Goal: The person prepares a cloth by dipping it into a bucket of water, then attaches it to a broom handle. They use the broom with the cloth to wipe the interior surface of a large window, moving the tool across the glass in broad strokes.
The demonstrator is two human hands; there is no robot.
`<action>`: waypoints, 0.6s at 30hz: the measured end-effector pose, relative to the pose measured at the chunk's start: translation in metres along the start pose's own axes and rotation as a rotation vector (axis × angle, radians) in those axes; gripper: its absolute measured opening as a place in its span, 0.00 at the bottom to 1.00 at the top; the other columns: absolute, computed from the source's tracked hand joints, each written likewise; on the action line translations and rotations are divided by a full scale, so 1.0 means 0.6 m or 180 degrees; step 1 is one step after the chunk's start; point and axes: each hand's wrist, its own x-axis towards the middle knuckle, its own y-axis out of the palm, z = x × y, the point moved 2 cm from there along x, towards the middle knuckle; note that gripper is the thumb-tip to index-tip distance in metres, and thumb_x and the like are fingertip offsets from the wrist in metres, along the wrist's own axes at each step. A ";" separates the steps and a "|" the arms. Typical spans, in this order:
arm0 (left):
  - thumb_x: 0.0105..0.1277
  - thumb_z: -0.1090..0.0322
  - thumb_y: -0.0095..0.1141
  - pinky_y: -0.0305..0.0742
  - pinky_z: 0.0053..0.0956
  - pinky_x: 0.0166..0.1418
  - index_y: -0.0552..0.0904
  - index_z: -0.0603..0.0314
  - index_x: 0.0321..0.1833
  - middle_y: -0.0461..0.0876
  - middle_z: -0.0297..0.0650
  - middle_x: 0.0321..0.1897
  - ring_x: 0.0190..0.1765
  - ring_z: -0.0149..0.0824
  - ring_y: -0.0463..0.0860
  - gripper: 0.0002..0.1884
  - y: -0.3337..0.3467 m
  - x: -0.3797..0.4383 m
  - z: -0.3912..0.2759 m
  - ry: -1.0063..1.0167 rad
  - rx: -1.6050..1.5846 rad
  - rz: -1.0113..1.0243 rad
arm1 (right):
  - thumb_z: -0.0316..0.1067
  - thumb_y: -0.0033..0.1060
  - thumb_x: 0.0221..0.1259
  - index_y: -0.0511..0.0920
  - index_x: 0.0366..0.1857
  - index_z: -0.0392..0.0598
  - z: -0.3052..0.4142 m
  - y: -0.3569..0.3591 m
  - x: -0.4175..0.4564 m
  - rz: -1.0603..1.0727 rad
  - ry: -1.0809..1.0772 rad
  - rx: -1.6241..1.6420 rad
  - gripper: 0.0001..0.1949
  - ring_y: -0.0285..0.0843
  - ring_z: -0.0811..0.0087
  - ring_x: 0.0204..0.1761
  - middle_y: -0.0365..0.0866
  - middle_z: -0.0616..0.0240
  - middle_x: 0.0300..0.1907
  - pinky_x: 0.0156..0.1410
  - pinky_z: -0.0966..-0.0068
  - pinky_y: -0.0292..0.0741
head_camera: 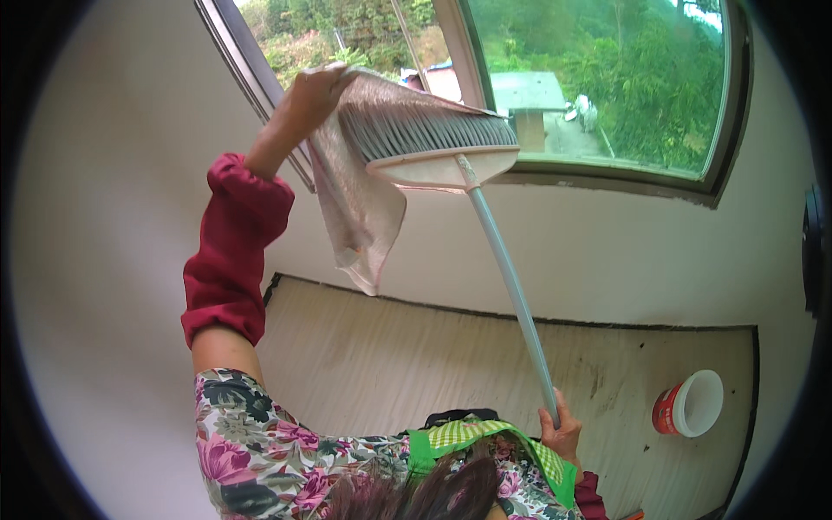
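A broom [448, 168] with grey bristles and a pale head is held up, bristles upward, in front of the window. My right hand [561, 429] grips its light blue handle near the lower end. My left hand [318, 97] is raised at the upper left, its fingers closed on the edge of a pale cloth [364, 214]. The cloth lies over and behind the bristles, and one part of it hangs down to the left of the broom head. How far it wraps round the back of the bristles is hidden.
A window [611, 180] with a dark frame spans the wall ahead; its left part looks open. Below is a pale floor [390, 351] with dark edging. A white bucket [688, 404] with a red label stands at the right. A dark object [811, 250] is on the right wall.
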 end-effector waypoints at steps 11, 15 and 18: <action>0.66 0.47 0.49 0.74 0.36 0.49 0.81 0.62 0.47 0.82 0.50 0.40 0.43 0.49 0.82 0.23 -0.074 0.246 0.034 -0.0059 0.0284 -0.0249 | 0.28 0.63 0.53 0.73 0.55 0.43 0.011 -0.039 -0.007 -0.0029 -0.0116 0.0362 0.22 0.78 0.63 0.23 0.77 0.53 0.24 0.29 0.72 0.73; 0.67 0.47 0.48 0.74 0.41 0.47 0.81 0.58 0.48 0.82 0.52 0.39 0.42 0.49 0.81 0.22 -0.054 0.299 -0.010 0.0583 0.0352 -0.0127 | 0.31 0.64 0.54 0.73 0.54 0.43 0.022 -0.050 -0.044 0.0452 0.0118 0.0723 0.21 0.74 0.75 0.21 0.76 0.60 0.20 0.28 0.76 0.71; 0.67 0.48 0.48 0.75 0.43 0.43 0.80 0.63 0.41 0.82 0.52 0.34 0.38 0.49 0.82 0.22 -0.030 0.315 -0.060 0.0625 0.1114 0.0289 | 0.34 0.63 0.57 0.73 0.55 0.42 0.019 -0.052 -0.075 0.0873 0.0370 0.1081 0.21 0.74 0.79 0.30 0.79 0.61 0.29 0.36 0.79 0.73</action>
